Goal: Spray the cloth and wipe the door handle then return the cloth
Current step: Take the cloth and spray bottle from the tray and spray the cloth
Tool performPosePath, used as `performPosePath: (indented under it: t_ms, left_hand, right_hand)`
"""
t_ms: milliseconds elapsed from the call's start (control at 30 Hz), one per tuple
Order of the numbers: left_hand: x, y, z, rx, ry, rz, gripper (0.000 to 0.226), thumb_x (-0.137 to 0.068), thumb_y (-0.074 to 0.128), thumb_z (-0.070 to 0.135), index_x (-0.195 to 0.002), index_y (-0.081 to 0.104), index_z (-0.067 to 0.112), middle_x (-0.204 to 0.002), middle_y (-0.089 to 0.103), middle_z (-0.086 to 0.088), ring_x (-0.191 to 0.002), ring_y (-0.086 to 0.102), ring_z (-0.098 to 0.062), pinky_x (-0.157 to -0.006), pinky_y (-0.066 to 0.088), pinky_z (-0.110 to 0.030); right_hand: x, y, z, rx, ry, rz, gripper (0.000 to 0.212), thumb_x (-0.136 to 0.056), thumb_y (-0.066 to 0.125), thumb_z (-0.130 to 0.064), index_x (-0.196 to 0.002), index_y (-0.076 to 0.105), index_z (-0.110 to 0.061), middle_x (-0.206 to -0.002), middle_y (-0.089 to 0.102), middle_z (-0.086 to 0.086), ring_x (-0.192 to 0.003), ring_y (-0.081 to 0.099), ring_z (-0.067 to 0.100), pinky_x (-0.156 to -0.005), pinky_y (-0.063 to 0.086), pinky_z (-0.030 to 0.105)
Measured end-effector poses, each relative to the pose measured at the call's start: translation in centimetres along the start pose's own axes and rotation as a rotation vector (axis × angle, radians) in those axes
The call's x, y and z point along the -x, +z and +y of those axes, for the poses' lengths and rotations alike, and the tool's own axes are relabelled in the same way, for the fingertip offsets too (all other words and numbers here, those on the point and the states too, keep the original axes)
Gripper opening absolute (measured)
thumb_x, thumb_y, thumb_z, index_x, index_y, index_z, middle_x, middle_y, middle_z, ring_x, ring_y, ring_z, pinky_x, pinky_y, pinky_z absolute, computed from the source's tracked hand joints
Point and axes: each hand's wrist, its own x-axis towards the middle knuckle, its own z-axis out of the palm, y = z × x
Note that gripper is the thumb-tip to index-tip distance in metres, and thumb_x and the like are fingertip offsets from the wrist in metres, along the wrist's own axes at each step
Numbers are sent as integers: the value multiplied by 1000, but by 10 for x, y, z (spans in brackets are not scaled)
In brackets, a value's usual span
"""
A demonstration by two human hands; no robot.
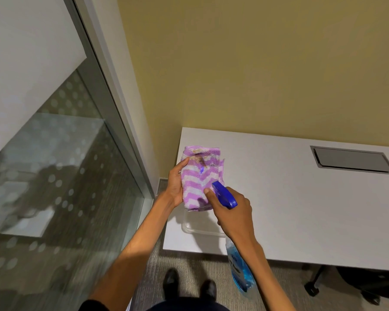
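A folded purple-and-white striped cloth (pixel 199 176) with a brown stain near its top is held upright in my left hand (pixel 176 184), above the left end of the white table (pixel 290 198). My right hand (pixel 233 213) grips a spray bottle (pixel 239 271) of blue liquid. Its blue trigger head (pixel 225 194) points at the cloth from very close. The bottle's neck is hidden behind my hand. No door handle shows in this view.
A clear plastic tray (pixel 195 230) lies on the table under my hands. A grey cable hatch (pixel 352 159) is set in the tabletop at right. A frosted glass partition (pixel 54 176) with a metal frame stands at left. A chair base (pixel 317 286) sits under the table.
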Motion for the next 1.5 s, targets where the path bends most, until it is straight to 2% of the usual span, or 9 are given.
performPosePath:
  t_ms: [267,433,633,733,800,967,1067,1267,1500]
  left_hand:
    - [1,-1,0,-22,26,26,56,-95,48,47,-138,54,11,-108,69,-12,-98,66,-27,-84,55,-41]
    - [1,-1,0,0,37,4,46,-95,49,45,-127,61,13,-103,72,-10,-93,69,-25,-79,58,-39]
    - [2,-1,-2,-7,27,5,53,-95,49,48,-134,58,13,-108,71,-11,-99,68,-27,-83,57,-41]
    - [2,0,-4,-11,13,3,59,-93,52,50,-137,57,12,-113,71,-13,-104,68,-29,-90,56,-44]
    - [1,0,-5,-7,14,-3,58,-92,54,50,-135,60,12,-114,71,-13,-104,69,-29,-92,56,-44]
    - [1,2,-7,6,11,-13,43,-91,55,48,-112,76,17,-106,75,-12,-95,74,-26,-81,61,-40]
    - [2,4,-7,4,9,-11,43,-93,52,48,-115,71,17,-103,75,-10,-94,73,-25,-80,61,-40]
    - [4,4,-5,10,17,1,47,-96,48,47,-126,63,14,-109,71,-12,-101,67,-27,-91,54,-43]
    - [3,-1,-3,37,17,-5,46,-95,47,51,-120,65,17,-104,74,-9,-93,72,-25,-81,60,-40]
  right_hand:
    - [-7,6,12,144,55,13,29,-84,70,-36,-65,61,-16,-59,63,2,-55,59,21,-57,50,35]
    - [-7,6,15,159,55,75,44,-85,70,-32,-50,46,-21,-44,45,-10,-41,46,8,-45,35,21]
    - [-3,1,7,159,-44,62,35,-84,71,-42,-59,50,-28,-52,56,-7,-49,55,7,-48,38,12]
    - [1,0,1,118,-49,43,39,-83,67,-55,-65,57,-22,-57,64,-1,-55,63,17,-57,50,30]
    - [2,-1,-2,123,-54,43,42,-83,67,-56,-65,57,-19,-56,65,1,-56,63,19,-59,50,32]
    - [4,1,1,160,-47,51,45,-86,67,-51,-53,48,-27,-49,56,-7,-49,55,7,-50,37,12]
    - [5,3,4,190,-61,85,50,-87,68,-47,-49,41,-28,-43,45,-11,-51,53,-2,-53,39,8]
    - [9,2,9,128,-137,103,48,-86,69,-47,-52,39,-30,-44,43,-11,-49,49,2,-50,36,7]
    - [19,3,16,177,-96,36,45,-82,67,-55,-55,45,-26,-46,47,-9,-52,51,5,-49,37,12]
